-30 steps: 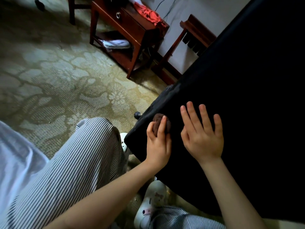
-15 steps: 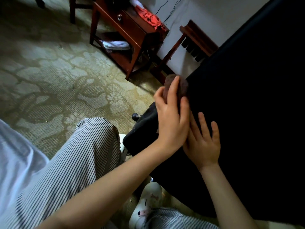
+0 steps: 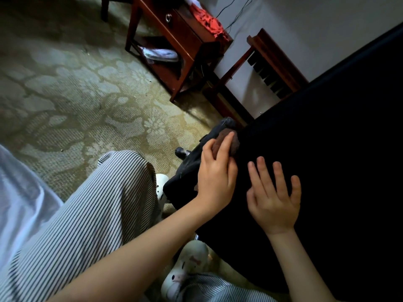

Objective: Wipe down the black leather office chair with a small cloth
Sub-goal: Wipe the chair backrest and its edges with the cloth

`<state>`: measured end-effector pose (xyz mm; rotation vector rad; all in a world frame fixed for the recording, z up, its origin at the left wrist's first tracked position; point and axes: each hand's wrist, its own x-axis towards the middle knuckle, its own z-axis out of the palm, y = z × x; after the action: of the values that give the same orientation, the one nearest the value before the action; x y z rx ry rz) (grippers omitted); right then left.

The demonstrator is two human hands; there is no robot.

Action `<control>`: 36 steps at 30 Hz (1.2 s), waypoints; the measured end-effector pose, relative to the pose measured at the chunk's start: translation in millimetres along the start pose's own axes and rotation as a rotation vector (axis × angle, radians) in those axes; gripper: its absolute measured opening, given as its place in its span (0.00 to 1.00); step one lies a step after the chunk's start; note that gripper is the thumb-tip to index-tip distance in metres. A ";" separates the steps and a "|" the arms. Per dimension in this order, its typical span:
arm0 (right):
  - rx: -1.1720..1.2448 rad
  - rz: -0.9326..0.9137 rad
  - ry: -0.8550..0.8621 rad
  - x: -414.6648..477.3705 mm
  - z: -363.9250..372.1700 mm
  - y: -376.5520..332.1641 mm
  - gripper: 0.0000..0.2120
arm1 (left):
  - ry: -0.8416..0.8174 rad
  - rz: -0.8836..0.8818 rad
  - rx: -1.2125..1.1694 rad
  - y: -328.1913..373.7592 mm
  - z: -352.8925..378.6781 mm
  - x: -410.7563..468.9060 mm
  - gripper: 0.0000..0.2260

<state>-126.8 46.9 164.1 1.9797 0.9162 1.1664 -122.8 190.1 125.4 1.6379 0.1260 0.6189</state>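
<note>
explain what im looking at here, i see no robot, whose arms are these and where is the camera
There is no machine here. A person does the work with bare hands. One wide-angle camera worn on their head looks forward and down, so the arms coming in from the bottom are the wearer's own.

The big dark shape on the right is the black leather chair. The left hand holds a small brown cloth against the chair's edge. The right hand lies flat on the chair with straight fingers and holds nothing.

Lower down are the person's striped trousers and a white slipper. Further back, on the patterned carpet, stands a wooden side table with red fabric on top.
</note>
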 end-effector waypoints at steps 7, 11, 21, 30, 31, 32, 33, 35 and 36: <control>-0.005 0.012 0.000 -0.2 4.3 -1.0 0.25 | -0.003 -0.215 0.033 -62.4 0.2 -17.8 0.24; 0.011 0.017 -0.001 1.4 5.6 -2.3 0.25 | 0.006 -0.299 0.048 -92.3 -0.2 -21.4 0.26; 0.013 0.033 -0.022 11.3 10.9 -7.2 0.24 | 0.129 -0.706 -0.048 -165.7 3.6 -20.1 0.18; -0.025 0.067 -0.056 25.6 20.0 -12.0 0.23 | 0.294 -1.138 -0.289 -215.0 10.2 -11.8 0.14; -0.030 0.072 -0.058 26.9 20.4 -12.7 0.23 | 0.330 -1.143 -0.320 -222.1 17.7 -15.4 0.15; -0.035 0.075 -0.061 28.3 20.8 -13.2 0.23 | 0.365 -1.161 -0.323 -221.2 22.9 -16.2 0.15; -0.042 0.074 -0.065 30.0 21.5 -13.7 0.23 | 0.390 -1.188 -0.316 -218.4 27.7 -17.4 0.14; -0.060 0.070 -0.077 33.7 22.9 -14.7 0.23 | 0.450 -1.164 -0.369 -193.1 29.3 -13.3 0.14; -0.069 0.072 -0.082 36.0 24.0 -15.5 0.23 | 0.435 -1.100 -0.377 -177.5 29.5 -10.5 0.15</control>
<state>-95.9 80.4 158.3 2.0037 0.7595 1.1318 -70.6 191.0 -47.1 0.8388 1.0761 0.1022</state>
